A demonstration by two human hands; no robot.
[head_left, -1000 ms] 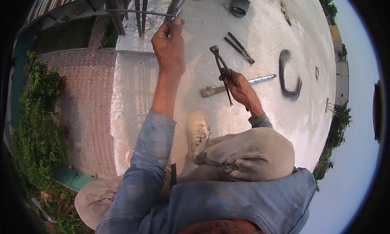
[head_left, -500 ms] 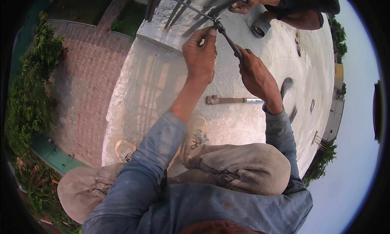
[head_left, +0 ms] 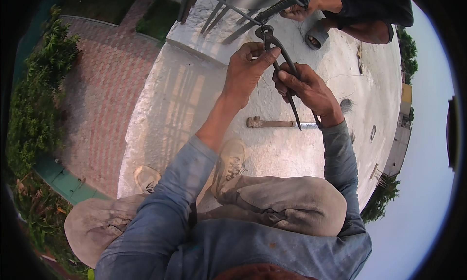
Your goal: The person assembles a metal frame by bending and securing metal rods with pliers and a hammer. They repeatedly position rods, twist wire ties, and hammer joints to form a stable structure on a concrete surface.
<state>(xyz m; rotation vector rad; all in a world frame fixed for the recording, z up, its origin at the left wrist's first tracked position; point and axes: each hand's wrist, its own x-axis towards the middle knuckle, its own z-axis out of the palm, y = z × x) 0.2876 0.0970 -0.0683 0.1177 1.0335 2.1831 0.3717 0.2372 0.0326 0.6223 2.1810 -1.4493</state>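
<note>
Above a whitish concrete slab [head_left: 277, 156], dark steel bars [head_left: 284, 7] meet beside long black metal pincers [head_left: 287, 56]. The bare right hand [head_left: 309, 89] curls around their handles; the bare left hand [head_left: 246, 72] is nearly closed below their head, its hold unclear.

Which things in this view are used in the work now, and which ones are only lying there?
In use, it seems:
pincers, held in the right hand
steel bars, just beyond the pincers' head, with the left hand close by

Only lying there:
hammer, on the pale floor
dark wire, partly hidden
</note>
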